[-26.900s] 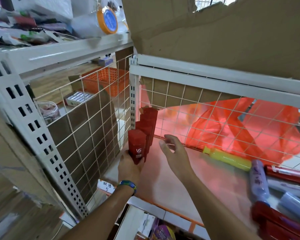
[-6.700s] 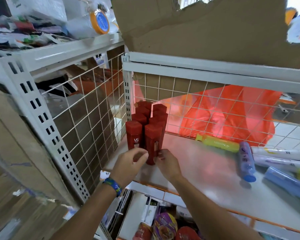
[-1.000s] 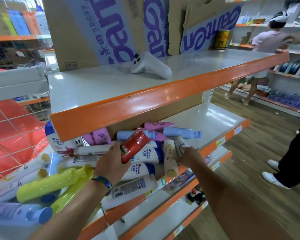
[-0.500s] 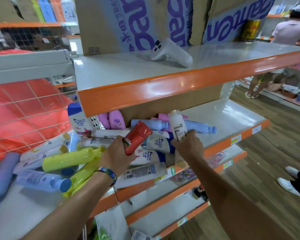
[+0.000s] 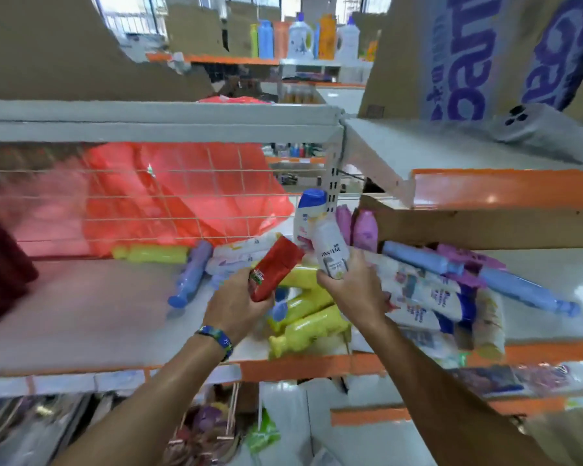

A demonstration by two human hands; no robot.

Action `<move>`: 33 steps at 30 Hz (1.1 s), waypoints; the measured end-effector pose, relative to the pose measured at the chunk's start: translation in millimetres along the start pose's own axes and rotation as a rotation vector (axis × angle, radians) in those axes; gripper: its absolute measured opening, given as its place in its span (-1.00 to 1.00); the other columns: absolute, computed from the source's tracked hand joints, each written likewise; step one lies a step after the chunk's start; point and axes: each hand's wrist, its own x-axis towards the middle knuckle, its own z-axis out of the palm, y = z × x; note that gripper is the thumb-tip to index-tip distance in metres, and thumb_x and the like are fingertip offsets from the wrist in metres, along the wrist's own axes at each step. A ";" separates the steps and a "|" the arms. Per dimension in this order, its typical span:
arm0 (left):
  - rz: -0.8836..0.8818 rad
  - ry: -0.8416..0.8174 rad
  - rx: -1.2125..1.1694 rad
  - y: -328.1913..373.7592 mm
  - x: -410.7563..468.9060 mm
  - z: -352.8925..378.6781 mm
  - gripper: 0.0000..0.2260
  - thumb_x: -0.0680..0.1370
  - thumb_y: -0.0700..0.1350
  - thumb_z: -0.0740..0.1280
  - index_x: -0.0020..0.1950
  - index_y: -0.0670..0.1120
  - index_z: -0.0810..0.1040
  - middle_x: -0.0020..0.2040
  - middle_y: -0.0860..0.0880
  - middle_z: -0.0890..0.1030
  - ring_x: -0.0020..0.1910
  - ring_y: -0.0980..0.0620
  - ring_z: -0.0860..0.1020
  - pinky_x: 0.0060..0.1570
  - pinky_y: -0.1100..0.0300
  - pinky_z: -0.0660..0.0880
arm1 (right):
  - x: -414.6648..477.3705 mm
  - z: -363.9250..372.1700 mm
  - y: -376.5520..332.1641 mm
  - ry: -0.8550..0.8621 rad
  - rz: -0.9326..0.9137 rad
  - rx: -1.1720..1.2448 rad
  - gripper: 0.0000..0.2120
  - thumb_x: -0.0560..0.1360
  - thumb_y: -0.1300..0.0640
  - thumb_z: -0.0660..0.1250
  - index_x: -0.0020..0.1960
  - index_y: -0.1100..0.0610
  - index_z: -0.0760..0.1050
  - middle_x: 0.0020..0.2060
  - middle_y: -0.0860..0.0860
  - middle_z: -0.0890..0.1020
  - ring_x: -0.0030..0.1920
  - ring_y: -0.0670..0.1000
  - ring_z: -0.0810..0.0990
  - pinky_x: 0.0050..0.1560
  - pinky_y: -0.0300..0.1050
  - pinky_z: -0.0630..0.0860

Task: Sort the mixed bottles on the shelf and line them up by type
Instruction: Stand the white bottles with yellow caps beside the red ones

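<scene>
Glossy red plastic bottle (image 5: 273, 274), smooth white plastic bottle (image 5: 330, 253) at its 3 o'clock, shiny yellow plastic bottles (image 5: 310, 326) at 5 o'clock, smooth painted metal shelf (image 5: 81, 307), thin wire mesh (image 5: 182, 196) at 10 o'clock, matt brown cardboard (image 5: 468, 227) at 2 o'clock.

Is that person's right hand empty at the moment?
No, the right hand grips a white Pantene bottle, while the left hand holds a red bottle.

- My left hand (image 5: 236, 307) holds a tilted bottle (image 5: 273, 270) just left of the Pantene bottle (image 5: 332, 252) in my right hand (image 5: 354, 292).
- Both hang over the bottle heap (image 5: 312, 326) on the shelf (image 5: 81, 314).
- Wire grid (image 5: 182, 196) stands behind; standing bottles (image 5: 0, 264) far left.
</scene>
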 end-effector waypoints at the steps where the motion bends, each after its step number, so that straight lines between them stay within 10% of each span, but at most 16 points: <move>1: -0.003 0.027 -0.016 -13.3 -6.2 -15.3 -0.77 0.32 0.10 0.37 -0.18 0.00 0.45 -0.37 0.05 0.47 -0.37 0.03 0.48 -0.37 0.09 0.37 | -5.4 12.2 -15.1 -0.029 -0.017 0.033 -0.58 0.33 -0.10 0.46 0.03 0.09 0.39 -0.16 0.10 0.63 -0.12 0.21 0.60 -0.26 -0.04 0.41; 9: -0.069 0.207 0.012 -95.4 -52.8 -124.9 -0.74 0.31 0.12 0.32 -0.26 -0.07 0.46 -0.29 0.01 0.36 -0.21 -0.01 0.34 -0.29 0.21 0.16 | -58.0 97.6 -123.3 -0.157 -0.224 0.179 -0.57 0.38 -0.01 0.50 0.07 0.19 0.41 -0.17 0.15 0.64 -0.14 0.22 0.60 -0.31 -0.05 0.35; 13: -0.102 0.260 0.010 -123.9 -74.7 -166.0 -0.54 0.28 0.26 0.23 -0.19 -0.13 0.52 -0.30 0.05 0.40 -0.16 -0.03 0.38 -0.23 0.13 0.26 | -84.3 127.3 -169.6 -0.206 -0.258 0.259 -0.62 0.43 0.00 0.49 -0.01 0.17 0.36 -0.33 -0.13 0.44 -0.31 -0.06 0.48 -0.41 -0.40 0.30; 18: -0.183 0.284 -0.056 -162.5 -97.4 -208.5 -0.59 0.31 0.30 0.31 -0.15 -0.04 0.54 -0.26 0.01 0.50 -0.23 0.02 0.47 -0.28 0.18 0.35 | -112.9 165.2 -209.7 -0.306 -0.243 0.357 -0.60 0.41 -0.16 0.46 -0.02 0.05 0.34 -0.25 -0.01 0.61 -0.30 0.05 0.61 -0.35 -0.05 0.50; 33: -0.359 0.267 -0.285 -231.8 -147.9 -274.2 -0.88 0.51 -0.02 0.39 -0.06 0.00 0.48 -0.31 -0.08 0.57 -0.42 0.06 0.56 -0.39 0.16 0.51 | -172.9 231.7 -264.5 -0.458 -0.325 0.370 -0.58 0.42 -0.31 0.32 0.06 -0.01 0.48 -0.29 -0.10 0.60 -0.27 -0.08 0.58 -0.33 -0.13 0.40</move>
